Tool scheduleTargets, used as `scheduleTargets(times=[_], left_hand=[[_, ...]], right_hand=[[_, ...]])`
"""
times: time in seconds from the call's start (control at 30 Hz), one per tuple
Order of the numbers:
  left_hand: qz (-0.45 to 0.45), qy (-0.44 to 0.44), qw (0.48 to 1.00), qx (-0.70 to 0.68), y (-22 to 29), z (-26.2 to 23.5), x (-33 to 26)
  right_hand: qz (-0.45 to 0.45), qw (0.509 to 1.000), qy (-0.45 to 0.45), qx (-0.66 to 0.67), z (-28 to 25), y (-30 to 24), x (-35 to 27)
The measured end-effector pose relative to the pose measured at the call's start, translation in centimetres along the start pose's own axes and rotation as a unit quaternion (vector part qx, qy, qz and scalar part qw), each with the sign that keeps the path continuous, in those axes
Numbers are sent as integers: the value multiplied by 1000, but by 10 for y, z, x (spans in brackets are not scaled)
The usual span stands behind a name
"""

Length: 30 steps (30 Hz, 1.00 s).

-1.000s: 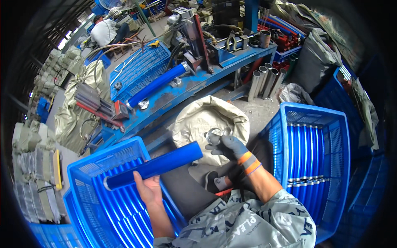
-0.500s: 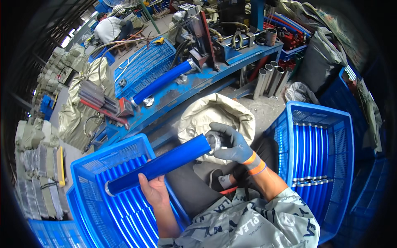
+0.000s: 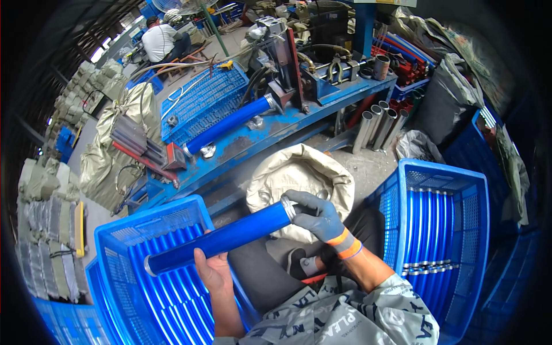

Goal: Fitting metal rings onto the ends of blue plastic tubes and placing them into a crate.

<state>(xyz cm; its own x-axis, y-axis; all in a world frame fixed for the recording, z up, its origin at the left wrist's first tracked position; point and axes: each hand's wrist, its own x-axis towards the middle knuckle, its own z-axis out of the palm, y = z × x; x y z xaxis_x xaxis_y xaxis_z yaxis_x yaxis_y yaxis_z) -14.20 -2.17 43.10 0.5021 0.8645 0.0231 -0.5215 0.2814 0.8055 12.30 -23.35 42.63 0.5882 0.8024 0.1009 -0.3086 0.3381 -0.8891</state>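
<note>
A long blue tube [image 3: 221, 237] with silver ends lies slanted across my lap. My bare left hand [image 3: 211, 273] grips it from below near its lower left end. My right hand [image 3: 315, 217], in a grey glove with an orange cuff, closes over the tube's upper right end, fingers on the silver cap. Whether a separate small part is in that hand is hidden. Just behind the right hand stands an open beige sack [image 3: 299, 172].
A blue crate [image 3: 123, 230] full of blue tubes sits at my left, another blue crate [image 3: 477, 195] of tubes at my right. Ahead is a blue metal bench [image 3: 270, 129] with a press holding a blue tube [image 3: 227, 123]. Grey pipes [image 3: 376, 123] lean under it. A person [image 3: 161, 40] sits far back.
The right hand came out of the sack and up to the tube's right end. The tube tilted slightly, its right end rising toward the sack.
</note>
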Motion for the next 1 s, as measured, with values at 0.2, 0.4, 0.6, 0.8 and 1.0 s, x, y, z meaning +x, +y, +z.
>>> scheduleTargets(times=[0.2, 0.4, 0.6, 0.8, 1.0], left_hand=[[-5, 44, 999, 16, -18, -12, 16], [-18, 58, 998, -8, -28, -37, 46], [-69, 120, 983, -125, -28, -76, 82], [-31, 125, 984, -120, 14, -92, 73], [-90, 112, 982, -121, -29, -76, 86]], right_hand=[[18, 997, -3, -78, -4, 5, 19], [69, 996, -58, -18, -3, 19, 60], [1, 989, -28, -148, -39, 46, 220], [-263, 765, -10, -588, 35, 82, 400], [-260, 475, 142, -829, -48, 116, 490]])
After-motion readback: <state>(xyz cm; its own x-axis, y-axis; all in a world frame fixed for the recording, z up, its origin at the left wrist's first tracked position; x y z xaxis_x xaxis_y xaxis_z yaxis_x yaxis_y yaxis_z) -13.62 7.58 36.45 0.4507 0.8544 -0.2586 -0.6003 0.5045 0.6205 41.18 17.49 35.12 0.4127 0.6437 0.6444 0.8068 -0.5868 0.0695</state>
